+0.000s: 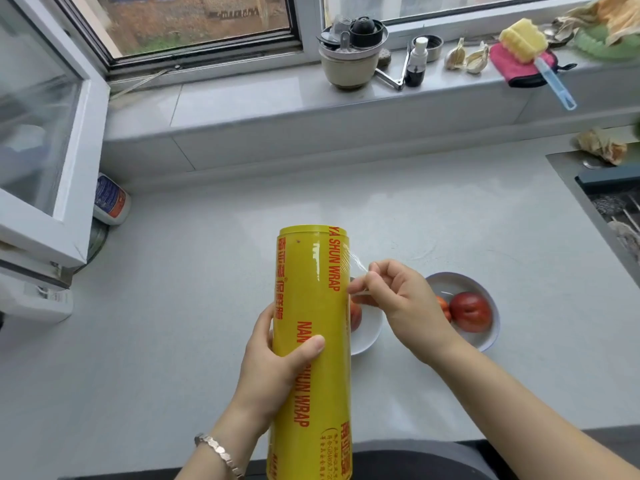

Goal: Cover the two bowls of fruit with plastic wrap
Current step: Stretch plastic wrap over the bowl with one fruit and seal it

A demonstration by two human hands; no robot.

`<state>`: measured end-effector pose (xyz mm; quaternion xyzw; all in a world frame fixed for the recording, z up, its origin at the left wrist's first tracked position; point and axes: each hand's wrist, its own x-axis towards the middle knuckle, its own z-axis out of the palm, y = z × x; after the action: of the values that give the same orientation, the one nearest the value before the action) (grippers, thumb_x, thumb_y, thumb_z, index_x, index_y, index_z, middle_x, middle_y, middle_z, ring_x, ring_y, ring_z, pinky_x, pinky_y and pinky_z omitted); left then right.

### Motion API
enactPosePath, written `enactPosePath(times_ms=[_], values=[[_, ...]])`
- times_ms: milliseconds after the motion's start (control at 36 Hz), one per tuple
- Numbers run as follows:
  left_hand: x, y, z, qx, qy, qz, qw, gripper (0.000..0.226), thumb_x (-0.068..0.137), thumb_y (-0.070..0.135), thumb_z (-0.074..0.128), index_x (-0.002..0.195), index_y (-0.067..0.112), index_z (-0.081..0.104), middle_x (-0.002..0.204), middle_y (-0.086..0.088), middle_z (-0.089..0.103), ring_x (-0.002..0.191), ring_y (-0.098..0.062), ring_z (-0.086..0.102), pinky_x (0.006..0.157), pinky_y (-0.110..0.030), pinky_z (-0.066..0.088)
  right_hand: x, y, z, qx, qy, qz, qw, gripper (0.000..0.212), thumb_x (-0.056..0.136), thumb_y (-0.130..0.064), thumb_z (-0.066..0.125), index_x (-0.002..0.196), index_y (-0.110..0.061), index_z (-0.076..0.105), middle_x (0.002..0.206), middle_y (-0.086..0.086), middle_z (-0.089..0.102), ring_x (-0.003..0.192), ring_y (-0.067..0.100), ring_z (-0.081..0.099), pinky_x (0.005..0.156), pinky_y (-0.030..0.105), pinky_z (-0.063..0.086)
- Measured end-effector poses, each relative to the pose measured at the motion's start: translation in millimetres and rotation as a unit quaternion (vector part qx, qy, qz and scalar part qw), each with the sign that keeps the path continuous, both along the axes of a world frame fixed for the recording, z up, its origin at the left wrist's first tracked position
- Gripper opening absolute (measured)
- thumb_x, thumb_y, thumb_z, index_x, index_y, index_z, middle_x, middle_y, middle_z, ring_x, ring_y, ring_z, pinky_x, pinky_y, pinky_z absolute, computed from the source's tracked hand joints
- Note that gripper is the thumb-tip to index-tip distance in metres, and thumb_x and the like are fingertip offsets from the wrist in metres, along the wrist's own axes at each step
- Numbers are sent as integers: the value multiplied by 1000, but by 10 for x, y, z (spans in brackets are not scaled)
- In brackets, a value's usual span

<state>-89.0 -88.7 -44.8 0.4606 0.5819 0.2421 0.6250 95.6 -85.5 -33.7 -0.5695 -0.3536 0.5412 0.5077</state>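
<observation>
A tall yellow roll of plastic wrap [311,306], lettered in red, is held upright in the left hand [273,368]. A clear film corner [356,265] is pinched from it by the right hand [398,301]. One uncovered white bowl [369,339] of red fruit [356,315] is seen under that hand, a second bowl [446,284] just right.

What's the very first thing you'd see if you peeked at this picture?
The big yellow roll of plastic wrap, held upright in the middle by the left hand, jumps out first. Beside it the right hand pinches the loose film edge at the roll's upper right. Behind the hands, on the grey counter, sit a white bowl with red fruit and a second bowl half hidden by the roll.
</observation>
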Motion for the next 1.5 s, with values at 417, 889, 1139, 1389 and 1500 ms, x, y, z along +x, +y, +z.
enactPosePath(times_ms=[417, 889, 1139, 1389, 1500], values=[[125, 5, 121, 42, 87, 5, 995, 82, 52, 51, 72, 124, 41, 33, 112, 9, 58, 94, -18, 64, 70, -33, 58, 32, 69, -10, -90, 25, 99, 991, 14, 81, -14, 67, 81, 0, 66, 75, 19, 62, 64, 24, 59, 69, 31, 56], [202, 71, 108, 37, 81, 45, 995, 94, 49, 52, 74, 132, 33, 36, 115, 0, 62, 94, -22, 66, 75, -43, 58, -64, -75, -38, -57, 2, 109, 992, 14, 82, -13, 67, 72, -5, 61, 64, 4, 57, 50, 1, 55, 54, 12, 46], [251, 167, 122, 38, 85, 98, 991, 91, 55, 46, 79, 133, 29, 37, 112, -2, 64, 90, -22, 67, 75, -44, 58, -143, -64, -55, -43, -32, 138, 989, 18, 85, -17, 63, 78, -14, 48, 67, 2, 56, 69, 15, 53, 71, 29, 45], [308, 257, 60, 33, 70, 131, 988, 86, 63, 38, 82, 134, 28, 35, 115, -3, 63, 93, -25, 67, 77, -49, 57, -126, -67, 6, -62, -108, 171, 977, 23, 82, -22, 67, 68, -5, 62, 59, 1, 52, 54, 8, 46, 57, 22, 41], [314, 317, 70, 42, 67, 143, 987, 87, 64, 39, 81, 136, 27, 32, 118, -2, 61, 95, -24, 66, 81, -49, 56, -143, -116, -58, -28, -174, 156, 972, 28, 87, -32, 59, 69, -10, 59, 65, -1, 55, 59, 8, 48, 62, 31, 42]])
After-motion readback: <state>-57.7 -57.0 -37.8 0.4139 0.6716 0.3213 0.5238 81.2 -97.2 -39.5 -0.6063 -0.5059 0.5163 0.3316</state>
